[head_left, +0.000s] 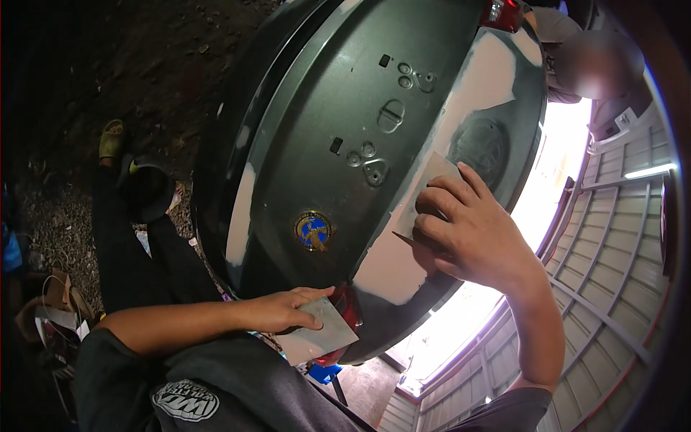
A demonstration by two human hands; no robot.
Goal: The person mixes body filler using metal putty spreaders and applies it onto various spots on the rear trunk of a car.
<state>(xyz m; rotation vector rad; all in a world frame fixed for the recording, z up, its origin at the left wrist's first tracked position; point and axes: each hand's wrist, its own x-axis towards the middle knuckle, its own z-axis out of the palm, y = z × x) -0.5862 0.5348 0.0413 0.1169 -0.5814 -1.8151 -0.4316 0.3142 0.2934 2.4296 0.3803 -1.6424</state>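
My right hand (pixel 471 223) grips a thin, flat grey putty spreader (pixel 432 169) with bent fingers. Its face lies against a pale pink strip of putty (pixel 392 270) on the dark green car trunk lid (pixel 288 158). Part of the spreader is hidden under my fingers. Lower down, my left hand (pixel 284 311) holds a pale rectangular plate (pixel 327 330), thumb on top and fingers mostly underneath. The plate is in front of a red tail light (pixel 350 306). A round blue and gold badge (pixel 313 230) sits on the lid.
Another person (pixel 558 27) is beyond the car's far end, by the other tail light (pixel 502 14). Gravel (pixel 68 248) and a bag (pixel 68 295) are at left, near a green shoe (pixel 111 140). A ribbed metal wall (pixel 597 266) rises at right.
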